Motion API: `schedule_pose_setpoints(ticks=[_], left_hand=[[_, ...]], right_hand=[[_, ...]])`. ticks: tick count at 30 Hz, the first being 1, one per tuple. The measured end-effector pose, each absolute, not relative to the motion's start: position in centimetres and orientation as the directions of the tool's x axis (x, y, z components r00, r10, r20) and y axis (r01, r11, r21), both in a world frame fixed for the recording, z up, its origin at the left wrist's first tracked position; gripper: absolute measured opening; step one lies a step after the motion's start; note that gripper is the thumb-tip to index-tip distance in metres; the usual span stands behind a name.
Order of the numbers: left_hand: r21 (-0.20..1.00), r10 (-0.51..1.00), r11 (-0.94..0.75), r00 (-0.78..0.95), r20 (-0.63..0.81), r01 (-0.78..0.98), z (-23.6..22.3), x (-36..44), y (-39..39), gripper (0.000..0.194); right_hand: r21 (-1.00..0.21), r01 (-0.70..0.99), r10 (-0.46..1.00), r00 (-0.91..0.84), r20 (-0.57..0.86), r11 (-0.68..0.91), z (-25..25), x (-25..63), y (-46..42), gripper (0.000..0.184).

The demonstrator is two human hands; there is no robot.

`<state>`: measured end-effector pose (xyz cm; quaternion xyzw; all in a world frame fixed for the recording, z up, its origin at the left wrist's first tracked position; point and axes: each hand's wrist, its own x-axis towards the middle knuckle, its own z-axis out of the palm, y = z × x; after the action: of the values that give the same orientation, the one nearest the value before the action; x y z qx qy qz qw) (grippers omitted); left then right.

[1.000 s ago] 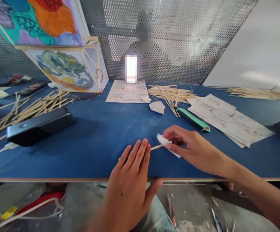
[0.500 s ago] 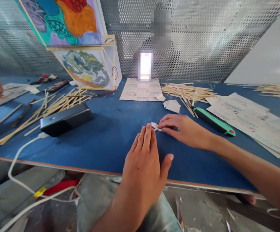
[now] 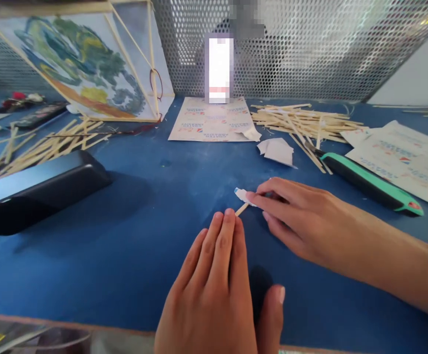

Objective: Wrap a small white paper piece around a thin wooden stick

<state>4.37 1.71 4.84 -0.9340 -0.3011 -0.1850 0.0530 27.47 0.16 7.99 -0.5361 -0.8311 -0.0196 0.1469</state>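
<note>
Head view: the only view, looking down on a blue surface (image 3: 133, 236).
Left hand: the left hand (image 3: 214, 290) lay flat at 6 o'clock, palm down, its fingers (image 3: 229, 231) straight and pressed together, pinning the near end of a thin stick (image 3: 242, 209); it gripped nothing.
Right hand: the right hand (image 3: 298, 216) came in from 4 o'clock, its fingers narrowed to a pinch on a small paper scrap (image 3: 242, 194) at the far end of the stick.
Stick: it lay at the middle of the surface, between the two hands, only a short length showing.
Paper scrap: white with a blue edge, touching the stick's tip; whether it was wrapped around the stick or lay beside it cannot be told.
At 2 o'clock: a green and black knife (image 3: 372, 184) beside a heap of loose sticks (image 3: 302, 120), printed sheets (image 3: 406, 157) past it.
At 12 o'clock: a sticker sheet (image 3: 210, 123) and a torn white piece (image 3: 278, 150) before the perforated metal screen (image 3: 310, 49).
At 9 o'clock: a black box (image 3: 37, 189).
At 10 o'clock: more sticks (image 3: 40, 147) and a painted kite (image 3: 84, 73) leaning upright.
</note>
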Motion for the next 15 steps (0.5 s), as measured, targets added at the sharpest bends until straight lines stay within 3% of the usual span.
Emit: schedule_pose_setpoints(ticks=[3,8,11,15], left_hand=[[0.023,0.512,-0.834,0.759,0.402,0.551,4.6,4.4,1.9,0.078],[0.135,0.602,-0.790,0.715,0.354,0.598,4.9,4.6,1.3,0.072],[0.126,0.604,-0.790,0.726,0.327,0.600,5.0,4.5,1.2,0.073],[0.073,0.541,-0.828,0.759,0.363,0.556,4.8,4.1,1.5,0.078]], right_hand=[[-0.087,0.874,0.868,-0.456,0.195,0.478,8.4,27.7,0.1,0.041],[-0.154,0.891,0.900,-0.404,0.165,0.428,9.0,27.3,0.4,0.053],[-0.172,0.892,0.907,-0.400,0.133,0.419,9.2,27.6,0.8,0.058],[-0.213,0.871,0.894,-0.406,0.190,0.442,9.0,28.4,1.1,0.043]])
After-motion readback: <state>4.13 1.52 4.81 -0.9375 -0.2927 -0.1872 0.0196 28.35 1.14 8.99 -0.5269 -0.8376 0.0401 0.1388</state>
